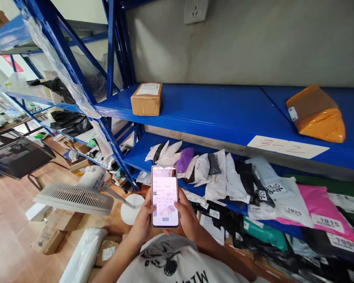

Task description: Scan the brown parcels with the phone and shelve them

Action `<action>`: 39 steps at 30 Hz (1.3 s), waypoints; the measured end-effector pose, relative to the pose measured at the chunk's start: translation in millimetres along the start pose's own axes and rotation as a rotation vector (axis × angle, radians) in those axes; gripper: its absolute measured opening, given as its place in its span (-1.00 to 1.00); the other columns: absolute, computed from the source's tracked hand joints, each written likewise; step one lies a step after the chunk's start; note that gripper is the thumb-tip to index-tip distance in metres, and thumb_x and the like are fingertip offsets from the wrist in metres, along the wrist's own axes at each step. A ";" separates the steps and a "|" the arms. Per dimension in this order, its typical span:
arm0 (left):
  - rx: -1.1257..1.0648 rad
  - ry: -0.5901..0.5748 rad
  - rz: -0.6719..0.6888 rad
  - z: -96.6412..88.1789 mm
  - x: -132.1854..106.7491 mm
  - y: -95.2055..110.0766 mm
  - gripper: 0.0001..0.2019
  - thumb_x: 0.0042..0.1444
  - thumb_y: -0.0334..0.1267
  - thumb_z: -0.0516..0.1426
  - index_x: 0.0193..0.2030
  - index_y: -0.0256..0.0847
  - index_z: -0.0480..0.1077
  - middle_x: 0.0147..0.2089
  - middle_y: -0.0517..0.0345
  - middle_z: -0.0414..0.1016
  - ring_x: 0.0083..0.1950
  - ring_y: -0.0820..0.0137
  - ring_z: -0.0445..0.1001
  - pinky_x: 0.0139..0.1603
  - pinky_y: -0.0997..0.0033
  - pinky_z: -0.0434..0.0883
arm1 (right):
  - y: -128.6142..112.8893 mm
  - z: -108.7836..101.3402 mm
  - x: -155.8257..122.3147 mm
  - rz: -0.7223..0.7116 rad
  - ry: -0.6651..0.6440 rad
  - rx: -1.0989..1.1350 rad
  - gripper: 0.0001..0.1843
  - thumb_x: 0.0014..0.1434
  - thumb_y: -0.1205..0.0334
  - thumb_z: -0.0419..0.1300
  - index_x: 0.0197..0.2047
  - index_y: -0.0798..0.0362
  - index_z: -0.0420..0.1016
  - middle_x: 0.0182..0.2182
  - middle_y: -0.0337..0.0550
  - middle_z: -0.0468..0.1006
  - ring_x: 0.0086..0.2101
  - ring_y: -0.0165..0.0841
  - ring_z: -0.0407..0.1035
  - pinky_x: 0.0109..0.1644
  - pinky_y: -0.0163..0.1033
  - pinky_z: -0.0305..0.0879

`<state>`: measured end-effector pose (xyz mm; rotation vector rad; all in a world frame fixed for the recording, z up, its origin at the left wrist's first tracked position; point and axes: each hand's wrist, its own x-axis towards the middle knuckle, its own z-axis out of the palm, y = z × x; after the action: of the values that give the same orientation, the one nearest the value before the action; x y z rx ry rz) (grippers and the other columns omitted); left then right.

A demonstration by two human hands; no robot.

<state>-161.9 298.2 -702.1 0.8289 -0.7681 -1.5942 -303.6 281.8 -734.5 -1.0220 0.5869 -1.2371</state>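
A smartphone [165, 196] with a lit, mostly white and pale purple screen is held upright in front of my body. My left hand [145, 218] wraps around its left edge, the thumb lying at the side of the screen. On the opposite edge, my right hand [186, 215] grips the phone the same way, its thumb at the screen's border. Most of the fingers are hidden behind the phone. Just beyond it, white and purple mailing bags [184, 160] lie on the middle blue shelf. The small text on the screen is too blurred to read.
A brown cardboard box [146, 100] and an orange wrapped parcel [320, 114] sit on the upper blue shelf [212, 108], labelled 3-2. Several bagged parcels crowd the lower shelves at right. A white fan [76, 196] stands at left, with cartons [63, 219] on the tiled floor.
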 end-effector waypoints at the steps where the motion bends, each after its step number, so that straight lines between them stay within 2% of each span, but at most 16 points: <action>1: -0.003 -0.003 -0.003 0.5 -0.3 0.3 -0.23 -0.08 -0.23 0.14 0.37 -0.09 0.18 0.16 0.06 0.45 0.15 0.05 0.41 0.00 0.17 0.50 | -1.2 0.7 0.1 0.001 0.004 0.002 -0.49 0.31 0.19 0.02 0.32 -0.15 0.24 0.23 -0.16 0.40 0.20 -0.06 0.24 0.20 0.04 0.21; 5: -0.006 0.015 0.010 -0.3 -1.3 0.0 -0.26 -0.06 -0.24 0.14 0.35 -0.07 0.21 0.16 0.09 0.46 0.18 0.07 0.39 0.03 0.19 0.49 | -13.0 3.5 1.3 0.017 -0.054 0.037 -0.45 0.25 0.15 0.12 0.31 -0.13 0.23 0.19 -0.13 0.43 0.15 -0.06 0.30 0.17 0.03 0.28; 10: -0.028 0.041 0.016 -4.2 -1.5 -1.6 -0.33 -0.02 -0.24 0.13 0.32 -0.11 0.27 0.15 0.12 0.48 0.21 0.08 0.37 0.06 0.21 0.49 | -27.9 2.0 0.8 0.062 -0.249 0.032 -0.16 0.14 0.12 0.32 0.39 -0.14 0.02 0.19 -0.02 0.40 0.07 -0.03 0.38 0.13 0.10 0.33; 13: -0.030 0.080 0.051 -6.7 -1.1 -3.6 -0.37 -0.01 -0.27 0.12 0.28 -0.16 0.32 0.14 0.12 0.49 0.23 0.12 0.36 0.11 0.29 0.46 | -33.6 1.2 -1.7 0.113 -0.276 0.020 -0.02 0.10 0.10 0.37 0.44 -0.15 -0.10 0.18 0.05 0.40 -0.02 -0.03 0.44 -0.01 0.10 0.44; 16: -0.044 0.082 0.056 -7.5 -0.7 -4.7 -0.37 -0.01 -0.29 0.12 0.29 -0.16 0.32 0.15 0.13 0.49 0.23 0.13 0.36 0.12 0.30 0.45 | -38.4 1.6 -3.4 0.145 -0.289 0.036 0.01 0.10 0.12 0.37 0.45 -0.20 -0.13 0.19 0.04 0.39 -0.09 -0.07 0.47 -0.07 0.08 0.47; 21: -0.072 0.056 0.028 -4.3 -1.0 -2.0 -0.36 -0.02 -0.27 0.15 0.29 -0.14 0.32 0.14 0.16 0.50 0.17 0.15 0.42 0.06 0.31 0.47 | -43.1 1.7 -2.1 0.138 -0.271 0.002 -0.06 0.12 0.17 0.36 0.43 -0.19 -0.05 0.20 0.04 0.38 -0.03 -0.04 0.44 -0.03 0.10 0.46; 27: -0.085 0.034 0.009 -3.8 -1.3 -0.4 -0.43 -0.02 -0.25 0.17 0.21 -0.13 0.39 0.06 0.16 0.54 0.06 0.17 0.49 -0.05 0.33 0.52 | -42.6 1.1 -1.6 0.114 -0.280 -0.009 -0.05 0.12 0.18 0.34 0.44 -0.16 -0.09 0.20 0.02 0.38 0.11 0.01 0.34 0.01 0.10 0.45; 31: -0.094 0.019 0.007 -4.9 0.3 -3.5 -0.47 -0.01 -0.24 0.17 0.17 -0.10 0.42 0.05 0.18 0.54 0.07 0.17 0.49 -0.02 0.30 0.51 | -37.6 -2.0 -2.6 0.127 -0.248 -0.029 -0.10 0.14 0.17 0.33 0.42 -0.15 -0.05 0.21 0.02 0.38 0.12 0.00 0.33 0.05 0.11 0.41; 35: -0.072 -0.033 0.006 -2.1 1.6 -4.9 -0.48 0.04 -0.18 0.17 0.20 -0.07 0.39 0.10 0.14 0.51 0.15 0.13 0.43 0.07 0.24 0.46 | -24.2 -4.5 -2.2 0.105 -0.225 0.074 -0.06 0.04 0.09 0.40 0.39 -0.12 0.04 0.22 0.01 0.38 0.14 0.01 0.33 0.13 0.11 0.34; 37: 0.026 -0.101 -0.014 -0.6 3.5 1.6 -0.48 0.15 -0.07 0.13 0.26 -0.07 0.34 0.11 0.07 0.48 0.18 0.11 0.39 0.13 0.18 0.42 | -16.0 -4.3 -0.5 0.092 -0.163 0.193 -0.08 -0.03 0.07 0.42 0.35 -0.14 0.13 0.18 -0.05 0.45 0.10 -0.01 0.37 0.12 0.08 0.35; 39: 0.292 -0.164 -0.011 0.3 9.9 16.1 -0.48 0.23 0.00 0.08 0.30 -0.10 0.31 0.03 -0.01 0.50 0.11 0.12 0.42 0.14 0.14 0.39 | -8.4 -5.3 2.6 0.075 -0.057 0.333 -0.21 -0.03 0.03 0.38 0.26 -0.15 0.27 0.10 -0.11 0.54 0.03 -0.04 0.44 0.07 0.04 0.40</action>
<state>-155.0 285.9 -689.7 0.9173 -1.1350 -1.5961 -311.4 277.8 -729.1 -0.7459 0.3562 -1.1875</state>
